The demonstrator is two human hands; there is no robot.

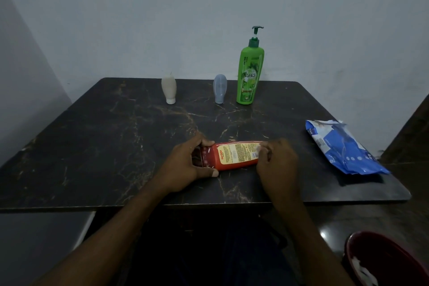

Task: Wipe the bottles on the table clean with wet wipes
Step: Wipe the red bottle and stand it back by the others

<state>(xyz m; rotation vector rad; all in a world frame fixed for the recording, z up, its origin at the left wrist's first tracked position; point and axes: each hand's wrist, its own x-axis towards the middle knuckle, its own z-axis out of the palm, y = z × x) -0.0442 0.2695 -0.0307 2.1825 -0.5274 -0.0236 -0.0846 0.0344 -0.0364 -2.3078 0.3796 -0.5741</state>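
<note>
Desk (104,146): dark top with pale marble veining, set against a plain grey wall (209,7).

Red bottle (234,155): lies on its side near the front middle of the desk. Its yellow label faces up and its long axis runs left to right. A hand is on each end.

Left hand (185,163): clamped on the bottle's left end. The fingers wrap over the top and the thumb presses in from the near side, resting on the desk.

Right hand (277,161): fingers curled over the bottle's right end, hiding it. A small pale scrap (263,146) shows at the fingertips against the label. I cannot tell from here whether it is a wipe.

Green bottle (249,74): a tall pump bottle, upright at the back edge, right of centre and well apart from the hands.

Grey tube (219,88): stands on its cap just left of the green bottle, near it but not touching.

White tube (169,88): stands on its cap further left along the back edge, apart from the grey tube.

Pack (343,146): a blue and white soft pack lying flat at the desk's right edge. Its top looks torn or peeled open. It is near the right hand but clear of it.

Bin (380,253): a red bin on the floor, below and to the right of the desk, with crumpled white material inside.

Open desk top lies between the red bottle and the three bottles along the back edge.
</note>
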